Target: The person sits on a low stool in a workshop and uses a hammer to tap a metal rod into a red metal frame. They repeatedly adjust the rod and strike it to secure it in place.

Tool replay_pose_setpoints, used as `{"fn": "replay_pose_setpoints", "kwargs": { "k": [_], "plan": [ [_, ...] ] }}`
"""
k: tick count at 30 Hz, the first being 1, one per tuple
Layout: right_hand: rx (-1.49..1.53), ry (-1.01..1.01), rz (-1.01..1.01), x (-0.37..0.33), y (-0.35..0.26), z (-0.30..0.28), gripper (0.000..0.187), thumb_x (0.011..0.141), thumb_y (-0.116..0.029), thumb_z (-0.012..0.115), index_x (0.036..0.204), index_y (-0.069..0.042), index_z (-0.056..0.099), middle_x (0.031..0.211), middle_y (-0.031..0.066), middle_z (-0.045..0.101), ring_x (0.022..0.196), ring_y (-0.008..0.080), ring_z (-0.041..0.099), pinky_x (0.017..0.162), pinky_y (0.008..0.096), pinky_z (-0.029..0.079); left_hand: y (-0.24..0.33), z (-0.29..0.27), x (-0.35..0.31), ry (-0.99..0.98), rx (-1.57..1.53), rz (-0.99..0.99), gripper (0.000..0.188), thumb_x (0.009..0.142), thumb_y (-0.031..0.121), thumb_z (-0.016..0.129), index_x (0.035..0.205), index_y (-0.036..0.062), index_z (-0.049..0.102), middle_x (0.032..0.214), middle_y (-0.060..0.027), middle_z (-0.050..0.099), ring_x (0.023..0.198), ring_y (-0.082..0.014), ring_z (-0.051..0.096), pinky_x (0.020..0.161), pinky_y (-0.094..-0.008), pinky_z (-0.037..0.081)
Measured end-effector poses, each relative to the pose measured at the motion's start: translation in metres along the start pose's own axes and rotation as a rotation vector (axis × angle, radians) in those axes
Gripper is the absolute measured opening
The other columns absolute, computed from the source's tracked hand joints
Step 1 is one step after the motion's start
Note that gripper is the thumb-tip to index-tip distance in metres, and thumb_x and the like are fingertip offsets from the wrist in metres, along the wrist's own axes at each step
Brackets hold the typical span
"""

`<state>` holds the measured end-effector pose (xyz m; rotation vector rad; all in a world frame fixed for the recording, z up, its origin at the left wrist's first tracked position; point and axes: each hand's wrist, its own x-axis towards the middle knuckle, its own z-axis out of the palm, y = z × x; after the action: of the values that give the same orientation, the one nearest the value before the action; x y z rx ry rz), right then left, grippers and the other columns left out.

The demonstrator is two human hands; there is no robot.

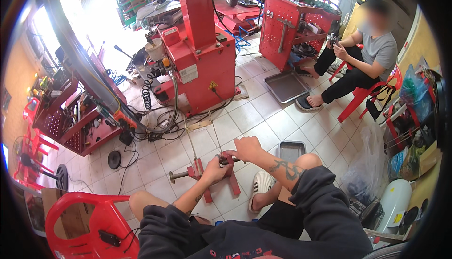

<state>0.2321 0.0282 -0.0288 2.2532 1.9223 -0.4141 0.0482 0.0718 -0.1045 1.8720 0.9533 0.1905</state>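
In front of my knees, low over the tiled floor, is a red metal fixture (233,181) with a dark horizontal screw bar (179,176) that ends in a round knob at the left. Two thin pale rods (190,142) extend from it toward the far side. My left hand (214,169) is closed at the middle of the fixture, beside its right-hand red piece. Just above and to the right, my right hand (247,149) is bent closed, its fingertips at the top of that piece. What lies inside the fingers of either hand is hidden.
A grey tray (291,151) lies right of my hands, a larger tray (286,87) beyond it. Ahead stands a red machine column (207,77) with cables at its foot. A seated person (372,47) holds a small metal part. A red chair (89,202) is at left.
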Motion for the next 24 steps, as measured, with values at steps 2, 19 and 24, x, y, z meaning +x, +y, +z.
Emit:
{"fn": "replay_pose_setpoints", "kwargs": {
  "k": [2, 19, 24],
  "plan": [
    [0.002, -0.041, -0.021, 0.003, 0.003, 0.007, 0.068, 0.09, -0.071, 0.049, 0.094, -0.008, 0.074, 0.089, 0.0119, 0.074, 0.087, 0.0263, 0.073, 0.072, 0.0384, 0.056, 0.002, 0.0, 0.002, -0.007, -0.02, 0.001, 0.051, 0.086, 0.029, 0.075, 0.121, -0.0036, 0.058, 0.115, -0.0202, 0.068, 0.1, -0.028, 0.068, 0.087, -0.0374, 0.054],
    [-0.027, -0.116, -0.015, 0.006, 0.003, 0.013, 0.071, 0.083, -0.075, 0.055, 0.088, -0.007, 0.073, 0.087, 0.0118, 0.074, 0.085, 0.0262, 0.073, 0.07, 0.0376, 0.056, 0.0, 0.0, 0.002, -0.019, -0.002, -0.005, 0.045, 0.087, 0.028, 0.073, 0.119, -0.0015, 0.059, 0.114, -0.0191, 0.069, 0.109, -0.0305, 0.066, 0.094, -0.0384, 0.05],
    [-0.049, -0.019, 0.003, 0.003, 0.0, 0.004, 0.069, 0.082, -0.074, 0.058, 0.092, -0.008, 0.074, 0.089, 0.0107, 0.074, 0.086, 0.0245, 0.073, 0.071, 0.0369, 0.056, -0.01, 0.003, 0.009, -0.031, -0.04, 0.01, 0.046, 0.086, 0.028, 0.073, 0.119, -0.0018, 0.059, 0.112, -0.0181, 0.069, 0.106, -0.0291, 0.066, 0.093, -0.0369, 0.051]
  ]
}}
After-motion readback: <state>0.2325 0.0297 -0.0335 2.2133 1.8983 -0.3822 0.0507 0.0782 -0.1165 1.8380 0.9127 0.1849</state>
